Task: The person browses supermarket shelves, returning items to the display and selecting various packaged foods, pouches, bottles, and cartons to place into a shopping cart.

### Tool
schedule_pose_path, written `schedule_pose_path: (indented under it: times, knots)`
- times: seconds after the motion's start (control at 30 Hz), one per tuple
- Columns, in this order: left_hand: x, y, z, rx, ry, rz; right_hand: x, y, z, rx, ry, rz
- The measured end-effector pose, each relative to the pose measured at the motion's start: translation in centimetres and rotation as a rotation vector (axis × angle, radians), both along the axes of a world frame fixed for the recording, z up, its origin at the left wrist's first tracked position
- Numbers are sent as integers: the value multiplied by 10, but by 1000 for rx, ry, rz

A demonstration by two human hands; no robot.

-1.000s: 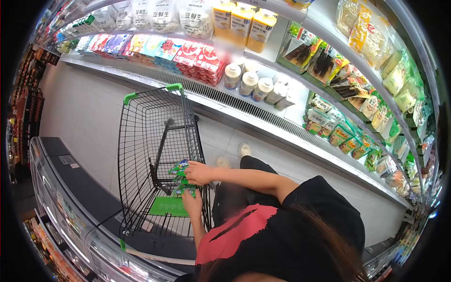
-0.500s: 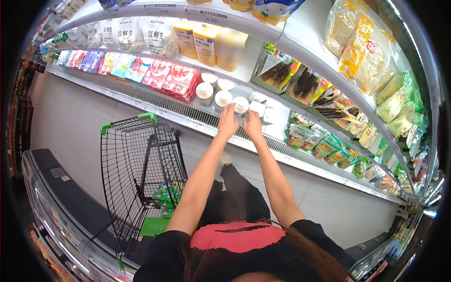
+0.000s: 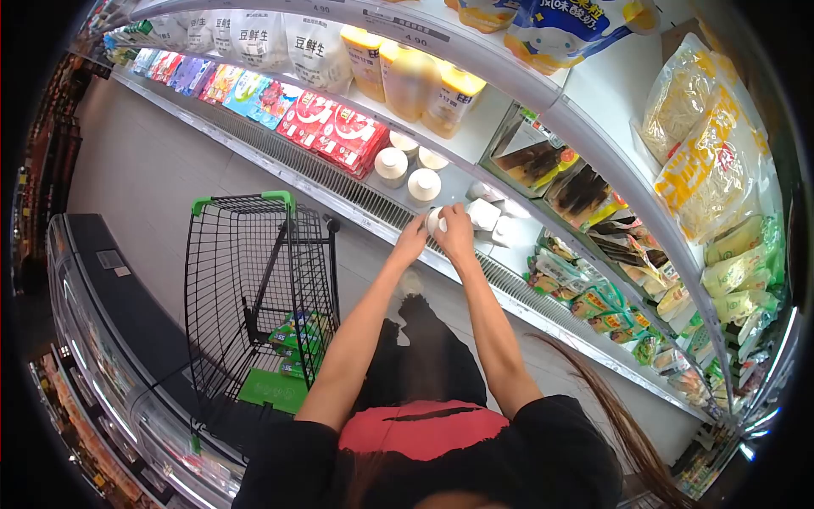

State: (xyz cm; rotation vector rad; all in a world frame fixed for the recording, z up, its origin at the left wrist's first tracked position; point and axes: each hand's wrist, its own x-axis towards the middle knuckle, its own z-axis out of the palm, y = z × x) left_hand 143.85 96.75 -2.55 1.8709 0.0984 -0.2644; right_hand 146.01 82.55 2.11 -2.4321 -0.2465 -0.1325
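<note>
A white bottle [image 3: 436, 222] is between my hands, just in front of the lowest shelf, over its grille. My left hand [image 3: 410, 241] grips it from the left side. On the right, my right hand [image 3: 458, 235] has its fingers curled around it near the top. Most of the bottle is hidden by the fingers. Behind it stand several similar white-capped bottles, the nearest being an upright bottle [image 3: 424, 184]. To the right of my right hand, a white container [image 3: 484, 214] and another white container [image 3: 505, 230] appear to lie on the shelf.
A black shopping cart [image 3: 254, 246] with green corners stands at my left, holding green packages [image 3: 297, 339]. Red cartons [image 3: 349, 136] sit left of the bottles. An upper shelf edge [image 3: 500, 72] overhangs the lower shelves. A low cooler [image 3: 110, 339] lines the far left.
Both hands have closed around a white bottle and drawn it toward me, out of the group on the shelf. The view has shifted, so the shelf goods sit further right.
</note>
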Motion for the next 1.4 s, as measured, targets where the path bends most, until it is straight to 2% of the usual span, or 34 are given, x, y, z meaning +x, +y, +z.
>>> schedule_pose_path:
  times: [0.07,0.1,0.17,0.2,0.27,0.3,0.37,0.43,0.47,0.53,0.67,0.7,0.8,0.9,0.97,1.03,1.1,1.17,1.23,1.3,1.4]
  knots:
    - [-17,19,-10,-284,102,77,-17,3,44,136,-22,80]
    - [-28,30,-11,-328,151,78,-26,6,80,151,47,123]
    - [-54,51,35,-338,380,179,-34,14,136,192,49,247]
    - [-68,63,50,-342,390,197,-36,20,164,192,70,285]
    - [-90,83,72,-635,725,199,-30,35,204,202,31,366]
    - [-104,89,77,-647,714,215,-30,46,226,220,26,383]
    - [-129,102,95,-1139,491,183,-20,72,248,257,46,406]
    - [-156,114,136,-1109,432,238,-9,102,265,286,151,393]
    - [-168,121,146,-1131,423,287,-1,119,261,347,94,444]
    - [-193,133,172,-1154,353,371,1,154,265,323,138,473]
    - [-244,181,173,-1138,196,478,-36,235,282,389,251,631]
    - [-257,197,168,-1058,231,579,-50,256,283,363,231,699]
    - [-298,245,167,-1042,64,722,-112,325,289,374,199,914]
    - [-341,285,146,-936,-91,902,-183,392,268,261,-58,1212]
    - [-365,312,127,-1008,34,1217,-225,433,230,214,-6,1392]
    - [-389,338,77,-1073,45,1289,-261,474,172,102,-20,1514]
    - [-409,360,41,-1321,-247,1352,-294,507,108,-89,-44,1561]
    - [-422,382,-7,-1384,-323,1412,-321,533,42,-141,-52,1599]
    - [-434,400,-48,-1590,-486,1473,-340,557,-5,-191,-68,1632]
    - [-444,411,-86,-1570,-471,1539,-357,572,-43,-304,-46,1692]
    - [-458,422,-107,-1676,-311,1727,-385,587,-87,-396,6,1686]
